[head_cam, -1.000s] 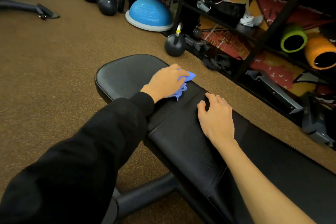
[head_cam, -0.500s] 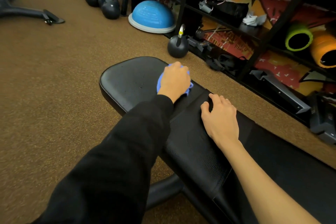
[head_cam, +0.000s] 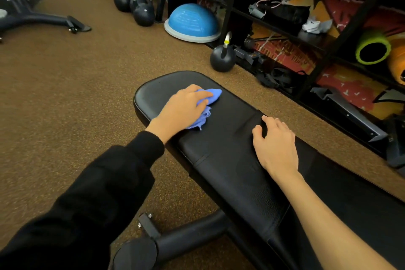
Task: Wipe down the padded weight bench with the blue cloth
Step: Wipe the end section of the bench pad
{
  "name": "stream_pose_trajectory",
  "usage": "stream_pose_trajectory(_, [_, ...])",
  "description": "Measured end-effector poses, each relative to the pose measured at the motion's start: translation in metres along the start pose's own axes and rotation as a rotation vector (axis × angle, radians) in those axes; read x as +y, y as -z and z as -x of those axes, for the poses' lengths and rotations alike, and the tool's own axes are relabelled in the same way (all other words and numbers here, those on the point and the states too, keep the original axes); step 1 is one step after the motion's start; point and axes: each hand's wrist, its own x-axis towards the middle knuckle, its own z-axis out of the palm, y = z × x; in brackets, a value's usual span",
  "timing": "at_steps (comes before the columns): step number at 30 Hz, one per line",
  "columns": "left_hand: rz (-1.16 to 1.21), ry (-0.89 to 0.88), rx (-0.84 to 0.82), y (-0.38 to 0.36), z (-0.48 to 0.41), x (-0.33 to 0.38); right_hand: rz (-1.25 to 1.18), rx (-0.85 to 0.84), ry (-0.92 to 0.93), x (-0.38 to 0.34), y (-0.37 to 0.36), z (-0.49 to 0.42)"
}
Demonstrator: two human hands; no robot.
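Black padded vinyl covers the weight bench [head_cam: 230,138], which is taken here as the landmark. The blue cloth [head_cam: 207,103] is bunched on the bench's rounded far pad, near its end, and is pressed down under the left hand [head_cam: 182,109]. The fingers [head_cam: 202,95] of that hand are held together and curled over the cloth, so that a blue corner is left showing beyond the fingertips and a frayed edge beside the palm. A black sleeve [head_cam: 98,193] is worn on the left arm. The right hand [head_cam: 276,147] is laid flat on the bench just behind the seam between the two pads, with its fingers [head_cam: 270,119] slightly spread and nothing held in them; the right forearm is bare. Under the bench, a black tubular foot [head_cam: 175,241] is seen on the brown speckled floor [head_cam: 65,94]. Beyond the bench's far end, a black kettlebell [head_cam: 222,57] and a blue balance dome [head_cam: 192,22] are set on the floor beside a black storage rack [head_cam: 317,35].
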Motion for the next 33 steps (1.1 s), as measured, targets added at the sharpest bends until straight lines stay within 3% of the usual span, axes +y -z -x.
stream_pose_trajectory(7, [-0.091,0.187,0.069,-0.007,-0.015,0.016,-0.004,0.005,0.000,-0.001,0.000,0.001])
stream_pose_trajectory(11, [-0.045,-0.149,0.058,-0.009,0.017,0.051,-0.016,0.002,0.000,-0.002,0.002,0.000])
stream_pose_trajectory(13, [0.030,-0.197,0.014,-0.005,0.033,0.058,-0.016,0.004,0.004,-0.002,0.002,0.000])
stream_pose_trajectory(28, [-0.080,0.286,0.039,0.013,-0.014,-0.047,0.001,0.016,0.011,0.000,0.000,0.000])
stream_pose_trajectory(33, [-0.095,0.178,0.097,0.007,0.007,-0.017,0.002,0.022,0.017,0.001,-0.002,-0.001])
